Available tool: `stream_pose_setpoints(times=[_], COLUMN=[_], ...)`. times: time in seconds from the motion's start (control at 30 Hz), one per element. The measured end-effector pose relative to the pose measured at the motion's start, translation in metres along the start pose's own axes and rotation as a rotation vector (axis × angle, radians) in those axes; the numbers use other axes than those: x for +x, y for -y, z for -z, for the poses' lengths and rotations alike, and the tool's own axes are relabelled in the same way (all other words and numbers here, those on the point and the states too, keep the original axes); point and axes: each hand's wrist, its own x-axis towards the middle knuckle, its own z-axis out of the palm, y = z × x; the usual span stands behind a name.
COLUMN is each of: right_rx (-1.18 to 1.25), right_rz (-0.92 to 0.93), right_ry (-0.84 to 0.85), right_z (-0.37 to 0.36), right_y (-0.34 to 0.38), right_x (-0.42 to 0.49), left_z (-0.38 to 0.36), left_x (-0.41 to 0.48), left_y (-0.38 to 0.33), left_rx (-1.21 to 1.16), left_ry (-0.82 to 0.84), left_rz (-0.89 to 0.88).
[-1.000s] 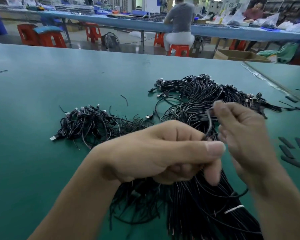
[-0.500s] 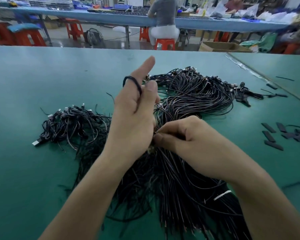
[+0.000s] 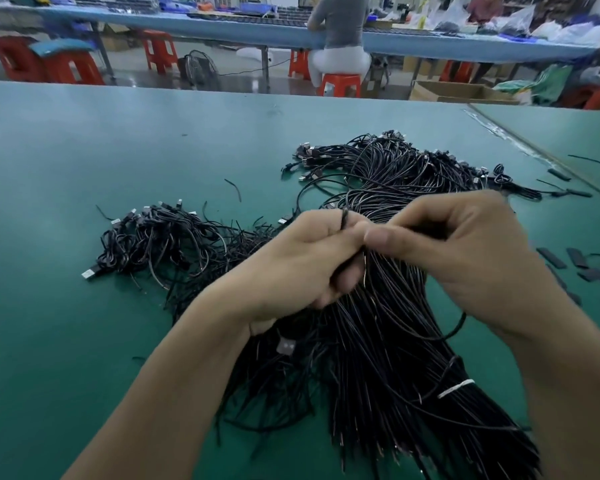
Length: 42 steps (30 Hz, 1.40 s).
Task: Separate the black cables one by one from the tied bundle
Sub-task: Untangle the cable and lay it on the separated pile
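from the head camera, looking down over a green table (image 3: 84, 150). clutching the tied bundle of black cables (image 3: 395, 358) near its upper end with the left hand (image 3: 302, 261), fingers curled round the strands, a small black band (image 3: 344, 218) looped over one finger. pinching at a few strands right beside the left thumb with the right hand (image 3: 465, 251), fingertips closed together; too blurred to tell which single cable. found on the table straight ahead of the body, fanning out toward the lower right, cinched lower down by a white tie (image 3: 456, 388).

probably light, thin and limp to handle, with some spring; likely to drag neighbours along by friction and to snag. best to take one cable close to its free end, above the tie, and draw along its length while clamping the rest.

around: a loose heap of cables (image 3: 160, 237) with plugs to the left, its fringe touching the bundle; a bigger heap (image 3: 395, 168) just behind the hands; short black strips (image 3: 551, 258) to the right, apart. nothing lying over the hands, yet a real risk of tangling with either heap if pulled across. beyond the table, well apart, a seated person (image 3: 338, 29) on a red stool (image 3: 340, 85) at a long blue bench (image 3: 222, 22).
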Motion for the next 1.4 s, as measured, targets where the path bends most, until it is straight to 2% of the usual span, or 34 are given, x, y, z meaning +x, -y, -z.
stream_pose_setpoints(times=[0.13, 0.2, 0.3, 0.4, 0.5, 0.57, 0.6, 0.67, 0.73, 0.83, 0.9, 1.0, 1.13, 1.23, 1.3, 1.33, 1.37, 1.4], right_rx=[0.116, 0.213, 0.327, 0.06, -0.19, -0.279, -0.31, -0.319, -0.282, -0.172, -0.051, 0.09, 0.208, 0.226, 0.074, -0.03, -0.121, -0.19], right_rz=[0.076, 0.068, -0.053, -0.06, -0.075, -0.049, -0.029, -0.003, 0.012, 0.039, 0.043, 0.007, -0.088, -0.121, -0.139, -0.152, -0.159, -0.156], right_ry=[-0.167, -0.168, -0.094, 0.016, 0.187, 0.24, 0.235, 0.172, 0.066, -0.05, -0.115, -0.167, -0.119, -0.096, -0.056, -0.002, 0.066, 0.135], right_z=[-0.008, -0.015, -0.025, -0.031, -0.037, -0.038, -0.037, -0.031, -0.021, -0.01, -0.009, -0.013, -0.023, -0.029, -0.031, -0.032, -0.033, -0.034], right_y=[0.003, 0.004, 0.001, -0.004, -0.002, 0.004, 0.006, 0.008, 0.007, 0.003, 0.001, -0.002, -0.003, -0.003, -0.005, -0.005, -0.006, -0.006], right_x=[0.001, 0.001, 0.0, 0.0, -0.003, -0.005, -0.006, -0.005, -0.003, -0.001, 0.0, 0.001, 0.002, 0.002, 0.002, 0.001, 0.0, -0.002], left_z=[0.004, 0.005, 0.007, 0.007, 0.008, 0.012, 0.014, 0.013, 0.007, -0.005, -0.007, 0.0, 0.013, 0.015, 0.015, 0.015, 0.016, 0.015], left_x=[-0.005, -0.007, -0.006, -0.003, 0.004, 0.009, 0.011, 0.011, 0.009, 0.007, 0.005, 0.002, -0.003, -0.004, -0.001, 0.002, 0.004, 0.007], left_y=[-0.006, -0.009, -0.014, -0.019, -0.017, -0.01, -0.006, 0.0, 0.005, 0.003, 0.001, -0.002, -0.009, -0.01, -0.01, -0.011, -0.01, -0.008], left_rx=[-0.178, -0.29, -0.564, -0.862, -0.997, -0.876, -0.741, -0.327, 0.009, 0.081, 0.0, -0.241, -0.644, -0.906, -1.133, -1.237, -1.267, -1.199], left_ry=[0.185, 0.28, 0.344, 0.221, -0.082, -0.284, -0.376, -0.52, -0.493, -0.237, -0.138, 0.056, 0.382, 0.492, 0.45, 0.37, 0.227, 0.04], left_rz=[0.032, 0.018, -0.049, -0.157, -0.26, -0.318, -0.319, -0.258, -0.143, 0.008, 0.03, 0.054, 0.165, 0.093, 0.003, -0.03, -0.075, -0.126])
